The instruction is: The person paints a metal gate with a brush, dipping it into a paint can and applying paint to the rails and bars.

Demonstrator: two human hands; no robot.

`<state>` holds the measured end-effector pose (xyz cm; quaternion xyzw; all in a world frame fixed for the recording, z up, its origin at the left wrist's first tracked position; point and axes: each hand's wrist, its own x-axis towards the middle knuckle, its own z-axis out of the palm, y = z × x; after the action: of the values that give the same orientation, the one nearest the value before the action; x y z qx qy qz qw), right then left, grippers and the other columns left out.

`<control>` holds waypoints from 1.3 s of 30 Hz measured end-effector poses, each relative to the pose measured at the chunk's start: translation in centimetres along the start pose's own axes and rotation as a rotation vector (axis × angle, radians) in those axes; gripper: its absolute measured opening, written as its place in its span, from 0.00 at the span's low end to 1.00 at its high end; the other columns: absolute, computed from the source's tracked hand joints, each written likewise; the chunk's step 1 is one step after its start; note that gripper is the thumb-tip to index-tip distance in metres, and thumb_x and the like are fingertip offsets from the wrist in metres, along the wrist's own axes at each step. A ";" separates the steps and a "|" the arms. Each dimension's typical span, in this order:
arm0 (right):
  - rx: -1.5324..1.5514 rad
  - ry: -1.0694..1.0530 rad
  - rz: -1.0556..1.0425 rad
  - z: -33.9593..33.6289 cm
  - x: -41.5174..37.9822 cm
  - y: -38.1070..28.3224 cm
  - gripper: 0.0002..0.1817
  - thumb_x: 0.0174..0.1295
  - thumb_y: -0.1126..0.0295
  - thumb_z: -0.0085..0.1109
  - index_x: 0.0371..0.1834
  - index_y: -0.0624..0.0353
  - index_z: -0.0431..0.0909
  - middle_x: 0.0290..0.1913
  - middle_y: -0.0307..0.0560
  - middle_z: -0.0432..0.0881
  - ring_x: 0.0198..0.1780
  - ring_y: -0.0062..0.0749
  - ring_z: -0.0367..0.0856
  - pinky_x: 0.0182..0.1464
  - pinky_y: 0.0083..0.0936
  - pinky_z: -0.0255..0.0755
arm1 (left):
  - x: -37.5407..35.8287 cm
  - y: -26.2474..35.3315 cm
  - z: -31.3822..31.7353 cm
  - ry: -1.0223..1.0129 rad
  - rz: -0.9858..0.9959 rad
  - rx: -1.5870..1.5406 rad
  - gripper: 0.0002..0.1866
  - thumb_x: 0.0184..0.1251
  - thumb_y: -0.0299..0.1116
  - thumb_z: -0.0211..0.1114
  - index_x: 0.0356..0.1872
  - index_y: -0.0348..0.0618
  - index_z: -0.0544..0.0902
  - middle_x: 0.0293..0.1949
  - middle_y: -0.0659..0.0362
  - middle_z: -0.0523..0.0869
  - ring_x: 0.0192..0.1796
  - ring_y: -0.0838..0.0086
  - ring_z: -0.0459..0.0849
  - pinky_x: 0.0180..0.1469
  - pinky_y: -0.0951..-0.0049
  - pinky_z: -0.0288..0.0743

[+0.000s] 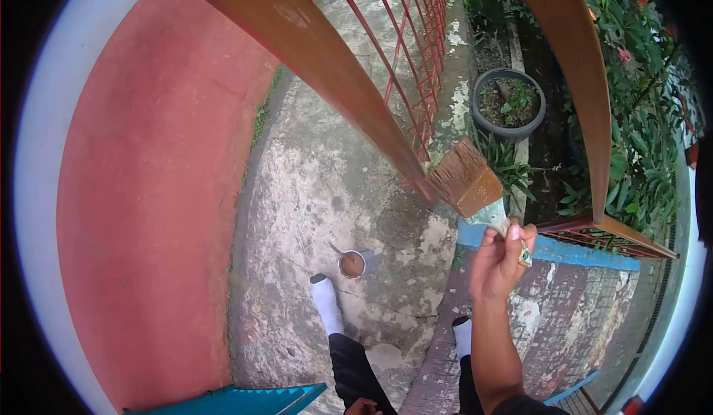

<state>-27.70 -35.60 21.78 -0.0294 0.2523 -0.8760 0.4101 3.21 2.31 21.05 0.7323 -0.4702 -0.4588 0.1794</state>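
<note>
My right hand [499, 268] is closed round the handle of a wide paintbrush [475, 192], held up at the right of the view. Brown paint coats its bristles and ferrule. The bristles overlap the lower end of a glossy brown post [312, 51] in this view. At the bottom edge, part of my left hand [362, 406] shows in front of my dark trouser leg, its fingers mostly cut off. A small can of brown paint [355, 264] stands on the concrete by my foot, a thin stick leaning out of it.
Red metal grating [416, 66] runs along behind the post. A potted plant [509, 105] and a leafy bed lie right, past a second brown post [587, 80]. A red wall [163, 192] fills the left. A teal panel [230, 400] juts in below.
</note>
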 end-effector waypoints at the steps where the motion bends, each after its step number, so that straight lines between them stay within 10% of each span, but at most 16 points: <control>1: -0.002 -0.041 -0.011 0.1 0.1 -0.2 0.08 0.76 0.73 0.60 0.43 0.50 0.68 0.42 0.38 0.75 0.47 0.27 0.78 0.48 0.26 0.77 | 0.3 0.0 -0.1 -0.003 0.074 0.065 0.13 0.70 0.31 0.68 0.51 0.44 0.77 0.34 0.64 0.75 0.36 0.78 0.72 0.39 0.73 0.71; 17: 0.077 -0.175 -0.033 7.9 -1.2 -1.4 0.11 0.75 0.71 0.61 0.43 0.48 0.65 0.42 0.36 0.71 0.48 0.23 0.74 0.46 0.24 0.74 | 1.0 1.6 -5.8 0.011 -0.023 -0.043 0.19 0.73 0.37 0.69 0.59 0.45 0.76 0.45 0.56 0.78 0.47 0.73 0.77 0.51 0.71 0.74; 20: 0.047 -0.125 -0.065 8.6 -1.2 -1.3 0.11 0.73 0.72 0.63 0.43 0.52 0.68 0.39 0.38 0.72 0.42 0.27 0.77 0.43 0.28 0.77 | 2.6 2.0 -7.6 0.018 0.171 -0.041 0.16 0.70 0.41 0.76 0.45 0.46 0.79 0.29 0.67 0.75 0.29 0.83 0.70 0.32 0.74 0.68; 32: 0.095 0.279 0.064 -9.5 0.5 5.7 0.08 0.71 0.79 0.61 0.40 0.56 0.71 0.42 0.48 0.82 0.39 0.33 0.84 0.41 0.28 0.83 | 6.7 4.9 -14.5 -0.029 0.266 0.212 0.17 0.65 0.29 0.73 0.52 0.47 0.79 0.28 0.70 0.70 0.31 0.84 0.69 0.32 0.80 0.66; 39: 0.137 0.229 -0.018 -8.5 1.3 6.4 0.07 0.70 0.82 0.61 0.39 0.59 0.72 0.42 0.49 0.82 0.39 0.35 0.86 0.39 0.31 0.84 | 9.6 8.1 -15.9 -0.022 0.276 0.266 0.13 0.67 0.35 0.71 0.47 0.41 0.79 0.29 0.64 0.76 0.28 0.82 0.73 0.30 0.81 0.68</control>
<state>-26.21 -36.43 11.19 0.0969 0.2368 -0.8923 0.3719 13.66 -12.58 30.03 0.6731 -0.6245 -0.3716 0.1372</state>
